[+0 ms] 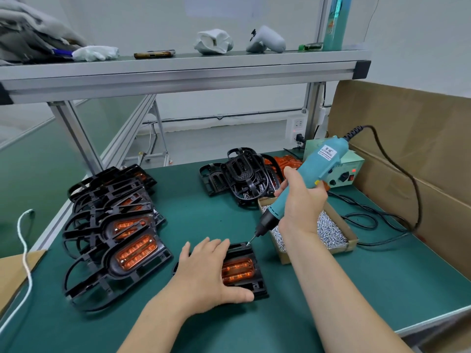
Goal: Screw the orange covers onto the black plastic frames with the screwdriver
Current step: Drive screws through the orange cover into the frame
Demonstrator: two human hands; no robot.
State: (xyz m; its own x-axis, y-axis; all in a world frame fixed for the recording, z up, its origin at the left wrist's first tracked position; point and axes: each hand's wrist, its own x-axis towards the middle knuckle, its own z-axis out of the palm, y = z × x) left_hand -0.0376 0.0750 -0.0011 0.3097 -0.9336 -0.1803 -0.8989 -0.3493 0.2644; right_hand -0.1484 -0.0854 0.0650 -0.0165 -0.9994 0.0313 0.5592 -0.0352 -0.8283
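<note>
L hand (204, 273): fingers straight, close together, pressed flat on the left part of 1 black frame (256, 285), thumb out along its near edge. Frame lies on the green mat (204, 212), lower centre, w/ 1 orange cover (237, 271) seated in it, partly under the fingers.

R hand (300, 202): fingers curled round the 1 teal screwdriver (309, 177), thumb up along the body. Tool tilts down-left; bit tip sits at the frame's far right corner.

Counts: 2 hands, 1 driver, 1 frame being worked. Stack of frames w/ covers (114, 225) at left, overlapping; at least 4 orange covers show, exact no. unclear. Pile of bare frames (239, 174) upper centre, can't count. Loose orange covers (288, 161) just behind that pile, mostly hidden.

Containers: 1 open cardboard box (353, 242) right of the work frame, behind the R forearm, full of small silver screws (331, 230).

Edges/room: cardboard wall (407, 149) runs along the right side; 1 power unit (353, 170) stands by it, black cable (382, 220) looping on the mat beside the box. Table edge cuts across lower right. Open mat btwn stack and work frame, also centre of frame. Shelf (178, 70) overhead, upper frame.
</note>
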